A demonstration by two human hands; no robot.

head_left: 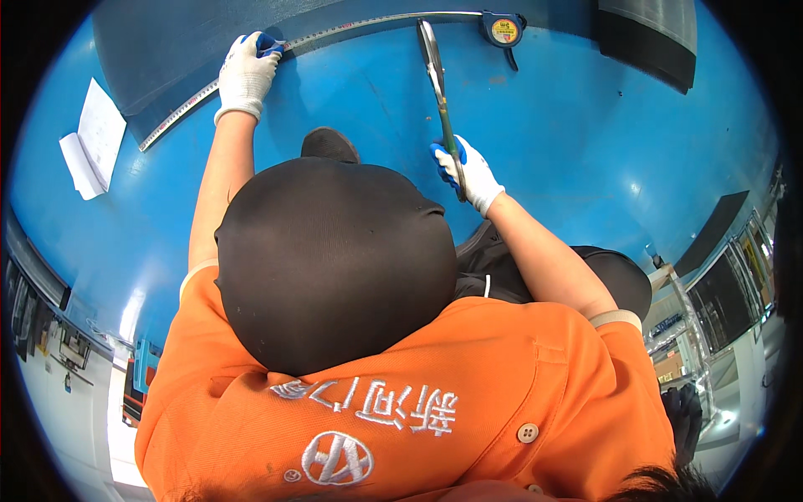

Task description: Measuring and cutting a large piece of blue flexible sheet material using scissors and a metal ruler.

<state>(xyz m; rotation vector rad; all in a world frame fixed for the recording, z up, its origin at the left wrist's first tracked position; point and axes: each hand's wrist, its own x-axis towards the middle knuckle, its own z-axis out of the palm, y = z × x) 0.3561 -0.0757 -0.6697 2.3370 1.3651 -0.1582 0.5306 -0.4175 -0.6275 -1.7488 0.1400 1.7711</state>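
A dark, flat sheet (pixel 201 38) lies at the far edge of the blue floor. Along its near edge runs the pulled-out blade of a tape measure (pixel 360 27), bending toward its blue case (pixel 504 32) at the far right. My left hand (pixel 248 71), in a white glove with blue fingertips, is closed over the blade at the sheet's edge; its fingertips are partly hidden. In the same kind of glove, my right hand (pixel 473 174) grips green-handled shears (pixel 443 105). Their long metal blades point away from me, tips near the tape and apart from my left hand.
White papers (pixel 96 142) lie on the blue floor (pixel 552 125) at the left. Another dark sheet (pixel 648 42) is at the far right. My bent knee (pixel 335 251) and shoe (pixel 330 144) stand between my arms. Racks with dark panels (pixel 728 293) line the right side.
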